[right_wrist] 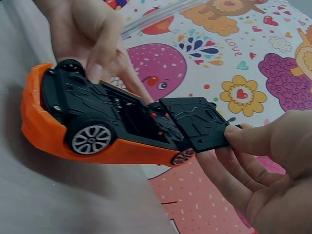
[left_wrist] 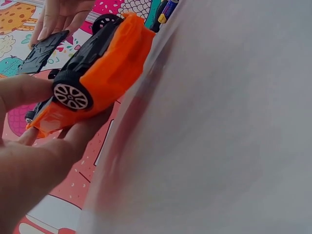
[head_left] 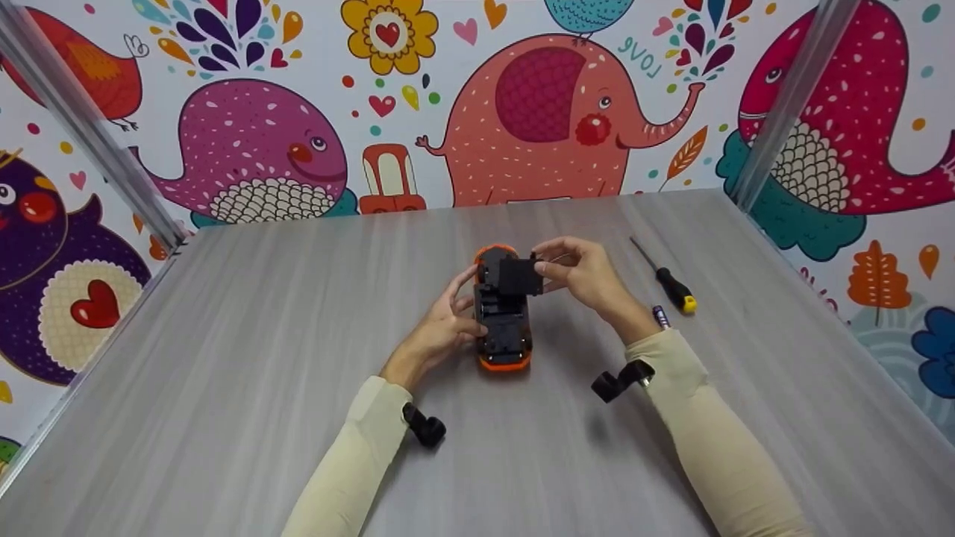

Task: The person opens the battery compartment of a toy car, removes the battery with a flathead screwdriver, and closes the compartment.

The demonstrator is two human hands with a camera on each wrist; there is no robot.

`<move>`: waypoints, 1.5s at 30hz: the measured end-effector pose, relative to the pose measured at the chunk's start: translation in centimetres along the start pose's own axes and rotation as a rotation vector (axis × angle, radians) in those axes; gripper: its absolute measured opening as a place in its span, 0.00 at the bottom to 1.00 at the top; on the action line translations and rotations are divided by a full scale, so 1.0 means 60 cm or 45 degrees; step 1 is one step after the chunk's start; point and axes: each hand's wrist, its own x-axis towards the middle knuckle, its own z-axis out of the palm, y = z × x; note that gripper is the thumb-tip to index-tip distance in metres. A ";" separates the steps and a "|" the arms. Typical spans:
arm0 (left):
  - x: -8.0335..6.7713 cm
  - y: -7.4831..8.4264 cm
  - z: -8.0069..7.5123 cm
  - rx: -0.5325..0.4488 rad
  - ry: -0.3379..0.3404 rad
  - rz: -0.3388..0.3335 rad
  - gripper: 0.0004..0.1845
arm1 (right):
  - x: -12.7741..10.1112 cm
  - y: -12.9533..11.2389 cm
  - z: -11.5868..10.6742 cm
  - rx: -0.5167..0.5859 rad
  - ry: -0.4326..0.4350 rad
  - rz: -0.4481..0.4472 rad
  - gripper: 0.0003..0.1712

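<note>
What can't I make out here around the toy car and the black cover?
- Toy car top side: faces the table, hidden in every view.
- Open compartment: contents too dark, all views.
- Small object beside the screwdriver: too small in the head view.
- Black cover far edge: behind the right hand fingers.

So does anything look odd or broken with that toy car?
The car lies upside down on the table, held by the left hand. Its black underside panel is lifted off one end, pinched by the right hand. Nothing looks broken.
</note>
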 end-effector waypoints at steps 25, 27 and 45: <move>-0.001 -0.001 0.000 0.046 0.006 -0.033 0.57 | -0.007 0.019 0.047 -0.134 -0.083 0.006 0.12; -0.001 -0.001 0.001 0.035 0.001 -0.033 0.57 | -0.007 0.020 0.049 -0.143 -0.082 0.007 0.11; 0.001 -0.004 0.002 -0.007 0.009 -0.036 0.58 | -0.009 0.021 0.058 -0.202 -0.090 0.006 0.11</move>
